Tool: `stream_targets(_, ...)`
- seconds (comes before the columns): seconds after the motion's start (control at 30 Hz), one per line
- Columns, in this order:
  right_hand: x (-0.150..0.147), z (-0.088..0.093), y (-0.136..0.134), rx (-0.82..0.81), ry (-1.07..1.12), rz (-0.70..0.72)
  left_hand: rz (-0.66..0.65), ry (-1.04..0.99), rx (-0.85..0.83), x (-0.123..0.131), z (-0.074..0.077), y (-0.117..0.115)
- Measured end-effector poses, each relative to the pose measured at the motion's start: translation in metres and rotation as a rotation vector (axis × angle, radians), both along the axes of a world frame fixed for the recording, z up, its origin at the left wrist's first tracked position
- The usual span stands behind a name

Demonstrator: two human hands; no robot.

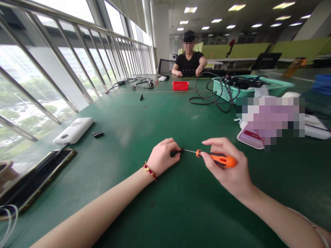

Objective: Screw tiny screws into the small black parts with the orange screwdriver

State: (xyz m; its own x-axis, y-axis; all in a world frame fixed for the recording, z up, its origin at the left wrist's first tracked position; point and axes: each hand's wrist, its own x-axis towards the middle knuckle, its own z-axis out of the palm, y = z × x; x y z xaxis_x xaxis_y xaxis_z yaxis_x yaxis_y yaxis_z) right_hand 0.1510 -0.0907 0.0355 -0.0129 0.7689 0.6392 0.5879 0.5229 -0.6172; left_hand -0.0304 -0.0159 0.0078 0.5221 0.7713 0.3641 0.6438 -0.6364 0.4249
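My left hand (pixel 165 156), with a red beaded bracelet (pixel 150 171) at the wrist, pinches a small black part (pixel 178 151) just above the green table (pixel 165 213). Its exact kind is too small to make out. An orange and black screwdriver (pixel 218 159) lies across my right hand (pixel 229 168), its handle held by the thumb while the index finger is raised off it. The thin shaft points left, and its tip meets or nearly meets the black part. Most of that part is covered by my left fingers.
A white power bank (pixel 74 130), a small black piece (pixel 98 134) and a dark phone (pixel 38 179) lie left. Farther back are a red bin (pixel 180 86), black cables (pixel 214 100) and a green basket (pixel 280 86). A person (pixel 188 57) sits opposite. Another phone (pixel 249 137) lies right.
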Motion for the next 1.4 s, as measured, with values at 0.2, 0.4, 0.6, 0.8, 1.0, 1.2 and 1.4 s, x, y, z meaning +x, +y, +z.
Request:
stream_targets(0.2, 0.0005, 0.0022, 0.0013, 0.104, -0.075, -0.028, 0.002, 0.001, 0.004, -0.0002, -0.0007, 0.0)
stream_targets(0.4, -0.0013, 0.0041, -0.0025, 0.179, -0.123, 0.086, 0.001, 0.008, 0.003, -0.0002, 0.0002, -0.0007)
stream_targets(0.6, -0.0023, 0.0009, -0.002, 0.158, -0.122, 0.107, 0.004, 0.014, -0.002, 0.0001, 0.0013, -0.0008)
stream_targets(0.8, -0.0024, 0.0002, -0.001, 0.144, -0.127, 0.117, 0.007, 0.011, -0.01, 0.0006, 0.0015, -0.001)
stream_targets(1.0, -0.0009, 0.003, -0.0025, 0.173, -0.142, 0.101, 0.003, 0.014, 0.0, 0.0005, 0.0002, -0.0007)
stream_targets(1.2, -0.0013, 0.0024, -0.0011, 0.151, -0.145, 0.116, 0.006, 0.014, -0.007, 0.0006, 0.001, -0.001)
stream_targets(1.4, -0.0025, 0.0025, -0.0019, 0.07, -0.115, 0.102, 0.004, 0.014, 0.0, 0.0008, 0.0012, -0.0008)
